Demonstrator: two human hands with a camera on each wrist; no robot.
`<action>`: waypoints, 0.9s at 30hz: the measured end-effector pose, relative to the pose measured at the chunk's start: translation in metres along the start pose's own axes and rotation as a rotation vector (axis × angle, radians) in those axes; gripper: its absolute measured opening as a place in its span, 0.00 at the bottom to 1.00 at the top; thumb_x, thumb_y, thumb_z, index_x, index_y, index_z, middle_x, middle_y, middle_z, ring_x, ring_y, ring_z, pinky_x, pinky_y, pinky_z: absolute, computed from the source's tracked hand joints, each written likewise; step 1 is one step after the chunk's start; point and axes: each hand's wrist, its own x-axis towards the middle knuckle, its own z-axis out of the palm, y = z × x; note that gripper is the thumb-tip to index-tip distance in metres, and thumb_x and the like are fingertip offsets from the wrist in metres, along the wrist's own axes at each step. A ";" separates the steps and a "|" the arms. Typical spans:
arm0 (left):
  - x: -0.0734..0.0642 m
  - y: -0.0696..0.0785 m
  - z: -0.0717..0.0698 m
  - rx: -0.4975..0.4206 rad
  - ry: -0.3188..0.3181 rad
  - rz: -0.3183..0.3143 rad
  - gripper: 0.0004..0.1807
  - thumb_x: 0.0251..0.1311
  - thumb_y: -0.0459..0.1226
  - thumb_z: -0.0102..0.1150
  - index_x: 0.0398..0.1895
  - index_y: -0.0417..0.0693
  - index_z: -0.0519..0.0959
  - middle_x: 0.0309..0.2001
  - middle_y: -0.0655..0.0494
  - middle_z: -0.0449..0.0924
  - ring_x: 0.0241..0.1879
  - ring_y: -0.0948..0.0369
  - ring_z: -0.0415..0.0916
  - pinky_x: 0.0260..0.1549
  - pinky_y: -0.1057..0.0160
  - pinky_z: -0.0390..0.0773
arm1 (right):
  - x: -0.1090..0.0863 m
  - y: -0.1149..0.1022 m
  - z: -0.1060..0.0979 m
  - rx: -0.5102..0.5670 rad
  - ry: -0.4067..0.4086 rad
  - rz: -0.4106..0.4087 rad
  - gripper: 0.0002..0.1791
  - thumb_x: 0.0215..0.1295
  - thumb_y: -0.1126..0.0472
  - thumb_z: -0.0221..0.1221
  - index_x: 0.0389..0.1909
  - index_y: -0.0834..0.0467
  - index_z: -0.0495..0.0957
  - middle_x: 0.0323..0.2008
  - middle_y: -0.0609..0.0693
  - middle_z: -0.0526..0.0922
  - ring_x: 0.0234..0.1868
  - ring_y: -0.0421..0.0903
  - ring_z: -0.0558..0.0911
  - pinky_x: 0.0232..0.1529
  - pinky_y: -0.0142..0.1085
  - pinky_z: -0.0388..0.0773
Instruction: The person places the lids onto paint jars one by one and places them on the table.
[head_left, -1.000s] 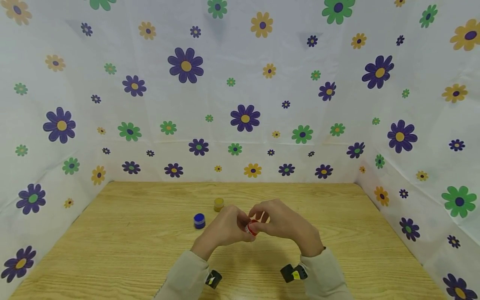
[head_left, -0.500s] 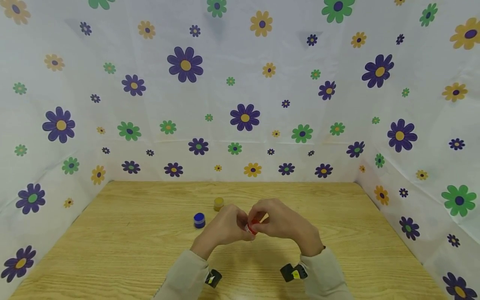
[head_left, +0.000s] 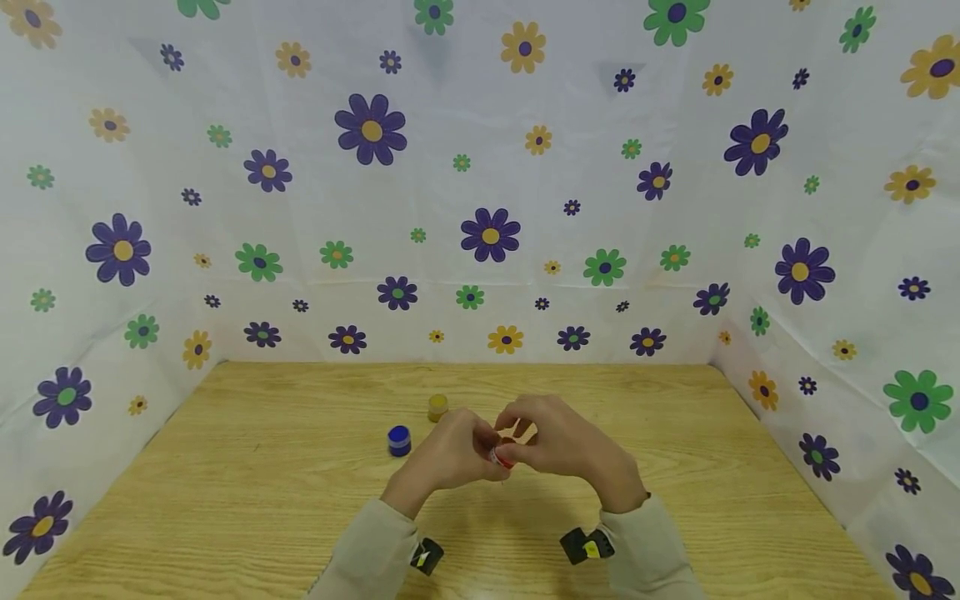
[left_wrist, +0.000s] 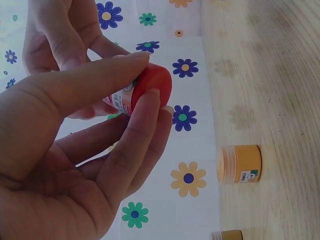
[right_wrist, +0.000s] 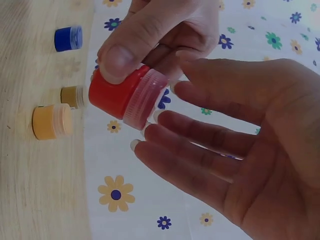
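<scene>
Over the table, my left hand (head_left: 450, 454) pinches a small red paint jar (right_wrist: 116, 95) between thumb and fingertips. The jar lies tilted on its side, its clear ridged lid (right_wrist: 145, 100) toward my right hand (head_left: 562, 446). In the right wrist view, the right fingers are stretched out and spread, with fingertips right at the lid's edge and the thumb lifted off it. The left wrist view shows the jar's red base (left_wrist: 155, 87) and part of a printed label. Most of the jar is hidden by the hands in the head view.
A blue paint jar (head_left: 399, 441) and a mustard-yellow one (head_left: 438, 407) stand on the wooden table (head_left: 262, 500), left of the hands. An orange paint jar (left_wrist: 240, 164) shows in both wrist views. Flower-patterned sheeting (head_left: 480, 183) encloses the back and sides.
The right thumb and fingers, closed together at the jar's lid half a second ago, have spread apart. Left hand and jar stay nearly in place.
</scene>
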 end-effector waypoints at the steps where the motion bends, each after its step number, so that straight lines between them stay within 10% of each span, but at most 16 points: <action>1: 0.000 0.000 0.000 -0.003 0.001 -0.001 0.07 0.50 0.33 0.79 0.33 0.43 0.89 0.29 0.55 0.88 0.27 0.65 0.81 0.29 0.66 0.81 | 0.000 0.000 -0.001 0.015 0.001 -0.002 0.10 0.66 0.63 0.69 0.47 0.60 0.86 0.45 0.52 0.87 0.46 0.49 0.85 0.41 0.30 0.85; 12: -0.001 0.000 -0.001 -0.025 -0.001 -0.011 0.08 0.50 0.33 0.79 0.34 0.43 0.90 0.31 0.55 0.89 0.28 0.65 0.83 0.30 0.66 0.83 | 0.000 0.001 0.001 0.084 -0.039 -0.069 0.07 0.62 0.72 0.69 0.39 0.59 0.86 0.41 0.52 0.86 0.46 0.47 0.85 0.47 0.33 0.86; 27: -0.001 0.004 -0.002 -0.024 -0.004 0.003 0.08 0.50 0.32 0.79 0.34 0.42 0.89 0.30 0.53 0.89 0.27 0.65 0.81 0.29 0.66 0.80 | 0.001 0.002 0.000 -0.062 -0.002 0.013 0.09 0.71 0.57 0.65 0.42 0.59 0.86 0.34 0.48 0.88 0.36 0.41 0.84 0.37 0.29 0.80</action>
